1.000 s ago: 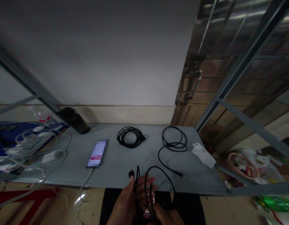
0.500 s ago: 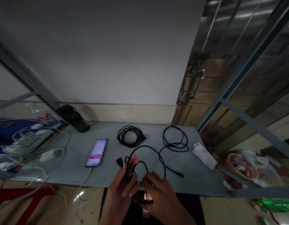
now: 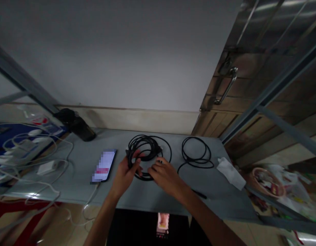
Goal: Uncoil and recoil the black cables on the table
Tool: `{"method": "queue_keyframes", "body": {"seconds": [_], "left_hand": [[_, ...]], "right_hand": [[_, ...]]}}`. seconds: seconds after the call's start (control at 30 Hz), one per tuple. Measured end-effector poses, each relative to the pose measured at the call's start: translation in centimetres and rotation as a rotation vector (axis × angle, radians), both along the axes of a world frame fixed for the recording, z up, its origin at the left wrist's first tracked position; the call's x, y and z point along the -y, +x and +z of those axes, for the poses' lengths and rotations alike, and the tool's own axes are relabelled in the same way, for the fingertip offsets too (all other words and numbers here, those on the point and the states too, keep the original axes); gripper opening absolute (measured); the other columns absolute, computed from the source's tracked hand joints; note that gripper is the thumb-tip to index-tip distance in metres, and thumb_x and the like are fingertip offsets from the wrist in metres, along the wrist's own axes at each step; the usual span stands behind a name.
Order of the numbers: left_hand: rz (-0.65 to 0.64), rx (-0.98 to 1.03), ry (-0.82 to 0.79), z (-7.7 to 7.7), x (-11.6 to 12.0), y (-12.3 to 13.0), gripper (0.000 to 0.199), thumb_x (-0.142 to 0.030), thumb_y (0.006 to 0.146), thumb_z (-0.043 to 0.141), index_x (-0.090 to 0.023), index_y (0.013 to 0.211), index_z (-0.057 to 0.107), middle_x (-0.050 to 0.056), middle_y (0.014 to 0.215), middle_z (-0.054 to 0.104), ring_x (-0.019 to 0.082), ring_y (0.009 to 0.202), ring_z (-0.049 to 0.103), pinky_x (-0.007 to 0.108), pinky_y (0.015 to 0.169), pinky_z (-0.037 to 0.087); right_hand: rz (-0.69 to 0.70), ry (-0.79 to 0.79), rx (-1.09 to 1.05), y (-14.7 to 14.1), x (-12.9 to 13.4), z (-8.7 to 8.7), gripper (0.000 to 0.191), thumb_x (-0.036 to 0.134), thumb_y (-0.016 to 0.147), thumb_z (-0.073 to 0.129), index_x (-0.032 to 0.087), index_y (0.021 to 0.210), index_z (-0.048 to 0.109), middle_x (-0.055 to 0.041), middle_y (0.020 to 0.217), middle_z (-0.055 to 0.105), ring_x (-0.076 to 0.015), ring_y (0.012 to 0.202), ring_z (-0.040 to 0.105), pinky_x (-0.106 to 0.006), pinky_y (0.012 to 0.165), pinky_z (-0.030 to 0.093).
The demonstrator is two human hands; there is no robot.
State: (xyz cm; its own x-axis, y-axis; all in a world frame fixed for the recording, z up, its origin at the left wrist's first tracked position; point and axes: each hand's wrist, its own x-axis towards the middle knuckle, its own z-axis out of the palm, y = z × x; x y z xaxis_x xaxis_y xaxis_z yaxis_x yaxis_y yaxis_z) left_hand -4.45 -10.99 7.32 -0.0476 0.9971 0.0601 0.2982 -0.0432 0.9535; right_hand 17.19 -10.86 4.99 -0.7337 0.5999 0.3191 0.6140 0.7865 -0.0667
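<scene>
My left hand (image 3: 125,174) grips the left side of a looped black cable (image 3: 145,178), thumb and fingers closed round several strands. On the loop's right side, my right hand (image 3: 164,174) has its fingers curled onto the same cable. The held loops overlap a second coiled black cable (image 3: 153,147) behind them, so the two are hard to tell apart there. To the right lies another loose black coil (image 3: 197,160). A straight black cable end (image 3: 198,194) pokes out beyond my right forearm; its link to the loops is partly hidden.
A lit phone (image 3: 104,166) lies left on the grey tabletop (image 3: 78,184), plugged into a white cord. Further left are a white charger (image 3: 47,167), a power strip and a dark bottle (image 3: 79,128). White paper (image 3: 231,173) sits at right, near a metal frame post (image 3: 243,118).
Both hands have moved forward, away from my body, carrying the cable up to the coil at the back. The held cable now forms rounder loops, and the view has shifted slightly.
</scene>
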Motion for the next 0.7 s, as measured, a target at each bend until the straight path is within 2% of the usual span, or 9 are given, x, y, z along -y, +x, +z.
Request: {"method": "queue_keyframes", "body": {"seconds": [0.03,0.1,0.2,0.3,0.37,0.47,0.57,0.63,0.7], "left_hand": [[0.046,-0.089,0.033,-0.4,-1.4,-0.6,0.065,-0.062,0.095,0.072,-0.017,0.14,0.067,0.01,0.104,0.082,0.027,0.072,0.079,0.043,0.074,0.067],[0.167,-0.306,0.112,-1.3,-4.1,-1.7,0.056,-0.056,0.092,0.072,-0.018,0.132,0.069,0.013,0.107,0.083,0.034,0.093,0.082,0.048,0.09,0.066],[0.289,-0.507,0.217,-2.9,-7.7,-3.0,0.041,-0.046,0.091,0.069,-0.019,0.121,0.069,0.015,0.112,0.08,0.038,0.112,0.077,0.056,0.108,0.06],[0.307,-0.591,0.25,-5.0,-10.5,-3.8,0.037,-0.037,0.091,0.068,-0.017,0.122,0.066,0.019,0.123,0.075,0.041,0.127,0.069,0.063,0.118,0.052],[0.283,-0.597,0.194,-6.7,-11.7,-4.0,0.04,-0.031,0.091,0.067,-0.015,0.128,0.064,0.021,0.129,0.072,0.042,0.134,0.065,0.066,0.122,0.049],[0.254,-0.499,0.101,-9.0,-12.6,-4.1,0.05,-0.025,0.093,0.063,-0.013,0.142,0.059,0.023,0.141,0.069,0.04,0.145,0.062,0.063,0.128,0.045],[0.26,-0.408,0.088,-10.3,-12.4,-4.0,0.063,-0.029,0.099,0.063,-0.009,0.157,0.048,0.028,0.162,0.059,0.04,0.16,0.052,0.061,0.136,0.038],[0.258,-0.377,0.087,-10.5,-12.0,-3.8,0.069,-0.031,0.099,0.065,-0.009,0.161,0.045,0.03,0.168,0.054,0.04,0.163,0.049,0.062,0.137,0.035],[0.243,-0.352,0.075,-10.3,-11.4,-3.7,0.072,-0.03,0.097,0.069,-0.011,0.162,0.045,0.028,0.168,0.055,0.04,0.162,0.051,0.063,0.136,0.037]], "right_hand": [[0.002,0.037,0.004,-0.3,-1.4,-0.3,0.01,0.013,0.11,0.068,0.019,0.106,0.075,-0.0035,0.094,0.077,-0.021,0.102,0.074,-0.04,0.126,0.045],[-0.013,0.081,0.003,-0.9,-4.1,-0.5,0.013,0.014,0.111,0.068,0.02,0.102,0.076,-0.0044,0.097,0.077,-0.0217,0.108,0.073,-0.042,0.131,0.041],[-0.045,0.072,-0.017,-1.6,-7.4,-0.7,0.013,0.017,0.113,0.066,0.02,0.109,0.077,-0.0063,0.113,0.077,-0.0226,0.123,0.07,-0.045,0.136,0.036],[-0.041,0.003,-0.002,-2.2,-9.7,-1.5,0.015,0.025,0.115,0.067,0.017,0.124,0.075,-0.012,0.143,0.071,-0.0243,0.135,0.067,-0.045,0.134,0.038],[-0.057,-0.09,0.023,-2.5,-10.6,-2.5,0.032,0.041,0.114,0.07,0.014,0.132,0.071,-0.0157,0.146,0.07,-0.0275,0.132,0.069,-0.045,0.125,0.047],[-0.068,-0.195,0.01,-2.8,-11.1,-4.1,0.066,0.07,0.105,0.07,0.011,0.134,0.067,-0.0166,0.127,0.076,-0.0321,0.125,0.071,-0.048,0.117,0.051],[-0.018,-0.166,-0.013,-2.8,-10.8,-5.0,0.087,0.086,0.093,0.071,0.01,0.136,0.067,-0.0182,0.13,0.074,-0.0352,0.129,0.067,-0.053,0.123,0.044],[-0.006,-0.136,0.017,-2.7,-10.3,-5.2,0.08,0.08,0.096,0.074,0.011,0.136,0.068,-0.018,0.131,0.073,-0.0354,0.13,0.064,-0.052,0.121,0.046],[0.007,-0.123,0.055,-2.8,-9.7,-5.4,0.061,0.066,0.104,0.074,0.012,0.132,0.071,-0.0163,0.128,0.074,-0.0334,0.128,0.065,-0.049,0.116,0.049]]}}
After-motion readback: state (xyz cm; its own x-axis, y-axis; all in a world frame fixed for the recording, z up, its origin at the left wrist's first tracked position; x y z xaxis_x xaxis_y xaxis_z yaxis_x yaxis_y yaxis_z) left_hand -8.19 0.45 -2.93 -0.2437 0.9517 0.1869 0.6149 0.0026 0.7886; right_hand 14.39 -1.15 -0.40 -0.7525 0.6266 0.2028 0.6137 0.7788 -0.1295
